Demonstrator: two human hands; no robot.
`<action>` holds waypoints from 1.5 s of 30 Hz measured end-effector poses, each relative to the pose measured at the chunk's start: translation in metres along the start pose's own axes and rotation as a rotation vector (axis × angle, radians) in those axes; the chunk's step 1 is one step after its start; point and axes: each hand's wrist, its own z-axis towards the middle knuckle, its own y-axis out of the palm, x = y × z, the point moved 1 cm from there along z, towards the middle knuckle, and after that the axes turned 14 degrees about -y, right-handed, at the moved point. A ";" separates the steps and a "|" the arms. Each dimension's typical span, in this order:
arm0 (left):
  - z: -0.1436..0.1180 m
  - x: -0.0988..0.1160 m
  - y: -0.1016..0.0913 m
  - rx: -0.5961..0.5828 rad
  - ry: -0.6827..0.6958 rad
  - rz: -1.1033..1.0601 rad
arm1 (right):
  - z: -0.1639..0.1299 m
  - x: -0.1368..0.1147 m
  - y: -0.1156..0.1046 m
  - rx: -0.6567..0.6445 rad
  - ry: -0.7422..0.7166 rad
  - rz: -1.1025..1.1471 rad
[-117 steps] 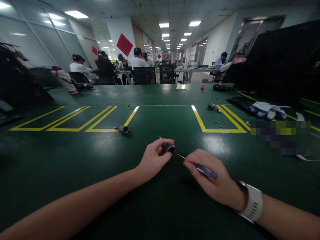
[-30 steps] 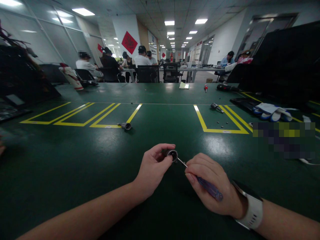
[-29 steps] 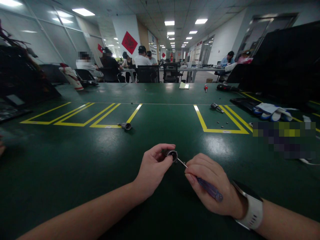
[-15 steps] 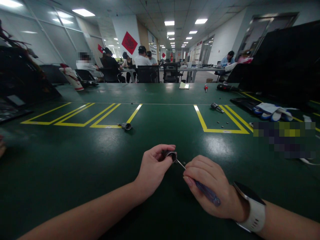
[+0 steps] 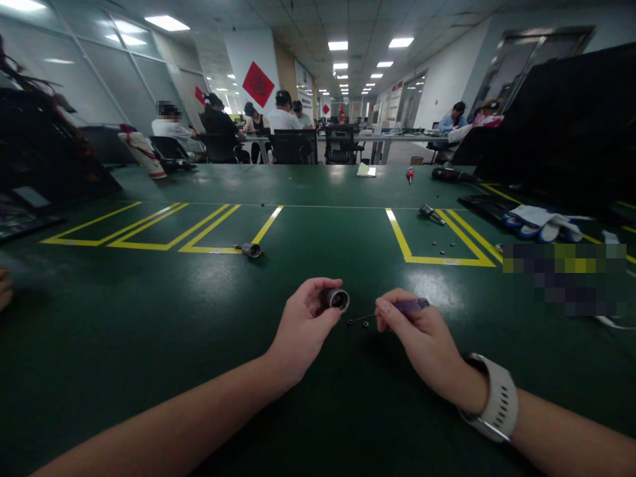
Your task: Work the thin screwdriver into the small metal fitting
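Note:
A hollow, dark metal cylindrical part [image 5: 338, 300] is gripped by my left hand [image 5: 303, 331], its round open end turned toward the right. My right hand [image 5: 422, 344] pinches a screwdriver [image 5: 411, 305] with a translucent purple handle; its thin shaft points left, apart from the cylinder. The shaft's tip is by a small ring [image 5: 350, 322] on the green table; whether they touch I cannot tell. A second small ring [image 5: 366, 324] lies just right of it, below the shaft.
A similar metal part [image 5: 251, 250] lies by the left yellow markings, another [image 5: 431, 214] inside the right ones, near several small pieces [image 5: 442, 252]. White-blue gloves [image 5: 541, 222], a red screwdriver [image 5: 410, 175] and a power tool [image 5: 451, 174] lie farther off. A person's hand [image 5: 4, 288] shows at the left edge.
My right hand has drawn the screwdriver out of the cylinder's mouth and turned, bringing its handle up and its tip down by a ring. The left hand has tilted the cylinder slightly.

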 end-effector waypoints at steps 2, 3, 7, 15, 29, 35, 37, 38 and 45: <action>0.000 0.000 0.000 -0.006 -0.013 0.016 | 0.000 0.000 0.000 -0.023 0.014 0.003; 0.000 0.000 0.000 -0.009 -0.016 0.027 | 0.000 -0.001 0.000 -0.033 0.020 0.001; -0.001 0.001 0.000 -0.017 0.004 0.034 | -0.001 -0.005 -0.001 -0.053 -0.022 -0.056; 0.001 0.003 -0.001 0.000 -0.016 -0.054 | -0.009 -0.014 -0.001 -0.040 -0.357 -0.158; -0.004 0.003 0.000 -0.046 0.001 0.036 | -0.010 -0.023 -0.001 -0.058 -0.625 -0.104; -0.003 0.003 0.000 -0.027 0.027 0.080 | -0.009 -0.024 -0.001 -0.087 -0.643 -0.110; -0.003 0.001 -0.001 -0.031 0.027 0.092 | -0.008 -0.026 0.000 -0.092 -0.652 -0.113; -0.002 0.001 -0.001 -0.035 0.029 0.095 | -0.008 -0.026 0.000 -0.093 -0.656 -0.116; 0.000 -0.002 -0.002 -0.020 0.025 0.104 | -0.011 -0.028 0.000 -0.099 -0.700 -0.178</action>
